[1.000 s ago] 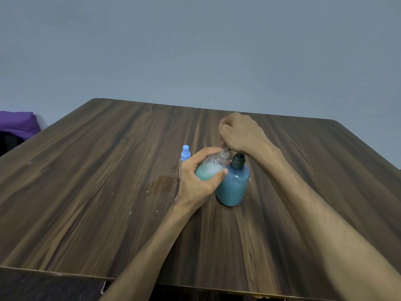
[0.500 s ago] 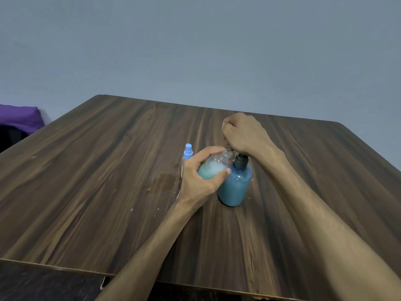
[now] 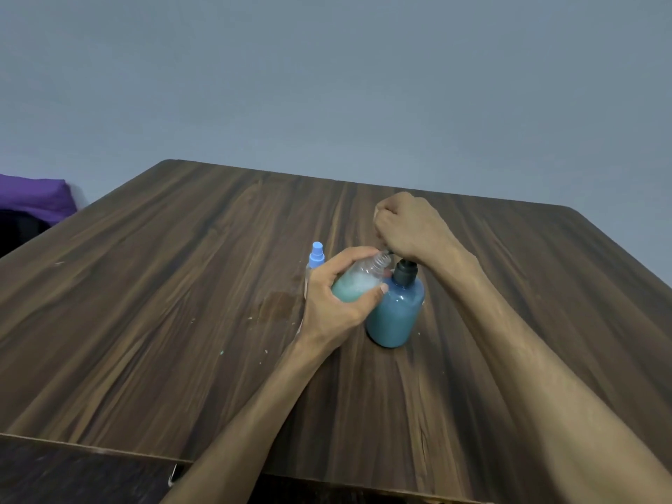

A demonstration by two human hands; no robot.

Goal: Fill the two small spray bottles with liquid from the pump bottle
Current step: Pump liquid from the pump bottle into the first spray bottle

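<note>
The uncapped spray bottle (image 3: 358, 283) was held tilted in the left grip (image 3: 336, 303), the pump head hidden under the right grip's (image 3: 409, 227) curled fingers; misaligned, liquid could be spilled onto the surface (image 3: 182, 285)

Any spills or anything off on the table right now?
Yes: a darker, wet-looking patch lies on the table left of the left hand, with pale flecks scattered nearer the front edge. It could be spilled liquid. The bottles look intact.

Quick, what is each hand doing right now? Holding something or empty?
Left hand: fingers wrapped round an uncapped small spray bottle, tilted toward the pump.
Right hand: fingers curled over the pump bottle head, which is mostly hidden.
</note>
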